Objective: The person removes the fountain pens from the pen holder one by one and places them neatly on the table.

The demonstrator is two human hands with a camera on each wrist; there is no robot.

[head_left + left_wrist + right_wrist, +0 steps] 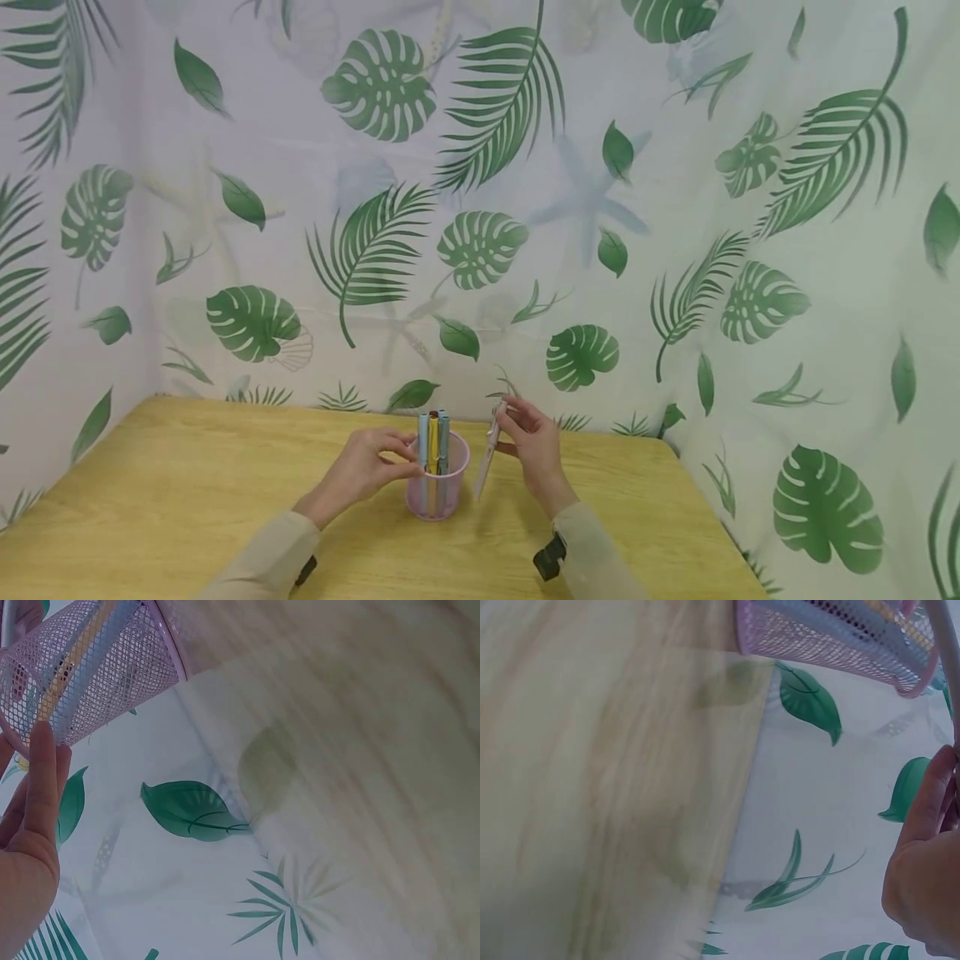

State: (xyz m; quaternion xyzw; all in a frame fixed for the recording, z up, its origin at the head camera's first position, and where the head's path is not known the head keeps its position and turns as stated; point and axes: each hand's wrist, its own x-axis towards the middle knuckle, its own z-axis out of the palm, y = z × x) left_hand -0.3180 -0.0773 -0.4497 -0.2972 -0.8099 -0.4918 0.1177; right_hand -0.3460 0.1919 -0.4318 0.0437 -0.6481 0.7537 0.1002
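A pink mesh pen cup point(453, 492) stands upright on the table, with several pens point(433, 442) in it, light blue, yellow and grey-blue. My left hand point(367, 465) holds the cup's rim at its left side, thumb in front and fingers behind. In the left wrist view those fingers point(41, 776) reach the rim of the mesh cup point(112, 675). To the right of the cup, my right hand point(534, 446) pinches a pale pen point(487, 454) near its upper end. That pen slants with its lower end down toward the table, apart from the cup.
The wood-grain table point(225, 492) runs back to a white cloth backdrop point(480, 333) printed with green leaves. Cloth also closes off the left and right sides. Dark bands point(551, 557) sit on both wrists.
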